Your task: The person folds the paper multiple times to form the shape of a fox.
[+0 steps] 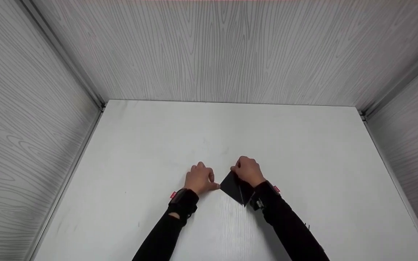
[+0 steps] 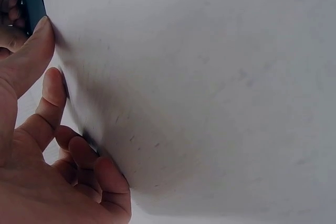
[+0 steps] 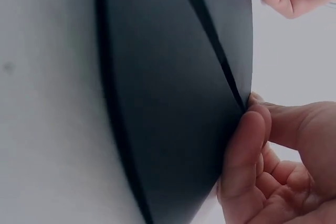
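A small black sheet of folded paper point(image 1: 232, 189) lies on the white table, its corners pointing toward and away from me. A fold line runs down it, with a flap on the right side. My right hand point(image 1: 249, 171) pinches the far corner between thumb and fingers; the right wrist view shows the fingertips at the end of the paper's point(image 3: 168, 87) fold. On the other side my left hand point(image 1: 199, 180) puts its thumb tip at the left corner. The left hand's other fingers point(image 2: 52, 87) are spaced away from the thumb and rest near the table.
The white table point(image 1: 151, 145) stretches out around both hands. Grey wood-grain panels wall it in at the back point(image 1: 209, 50), at the left point(image 1: 24, 127) and at the right point(image 1: 412, 134). Thin dark marks point(image 1: 307, 226) show beside the right sleeve.
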Available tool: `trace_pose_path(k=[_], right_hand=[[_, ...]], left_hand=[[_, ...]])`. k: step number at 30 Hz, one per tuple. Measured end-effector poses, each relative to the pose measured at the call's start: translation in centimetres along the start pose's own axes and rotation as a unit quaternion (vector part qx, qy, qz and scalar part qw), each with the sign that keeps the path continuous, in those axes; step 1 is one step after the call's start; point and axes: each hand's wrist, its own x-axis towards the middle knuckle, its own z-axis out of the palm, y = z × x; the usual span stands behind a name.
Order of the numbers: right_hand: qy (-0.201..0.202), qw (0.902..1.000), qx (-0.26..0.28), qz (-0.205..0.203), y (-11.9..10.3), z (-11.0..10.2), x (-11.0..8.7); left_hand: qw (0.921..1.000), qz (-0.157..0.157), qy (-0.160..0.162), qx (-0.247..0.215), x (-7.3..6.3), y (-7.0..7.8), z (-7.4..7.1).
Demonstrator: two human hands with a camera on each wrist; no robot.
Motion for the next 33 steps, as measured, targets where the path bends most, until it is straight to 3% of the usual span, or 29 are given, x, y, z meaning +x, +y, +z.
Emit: trace_pose_path(k=[8, 19, 27, 33], right_hand=[[-0.02, 0.9993, 0.014, 0.027, 0.0, -0.3, 0.3], [-0.027, 0.9982, 0.05, 0.023, 0.6, -0.5, 0.0], [0.039, 0.9984, 0.001, -0.042, 2.0, -1.3, -1.7], [0.008, 0.9986, -0.036, -0.039, 2.2, -2.1, -2.8]], left_hand=[[1.0, 0.002, -0.004, 0.004, 0.1, 0.0, 0.2], [1.0, -0.001, -0.004, -0.003, 0.1, 0.0, -0.3], [1.0, -0.003, -0.004, -0.005, 0.1, 0.1, -0.3], [1.0, 0.009, 0.004, 0.002, 0.0, -0.1, 0.0]])
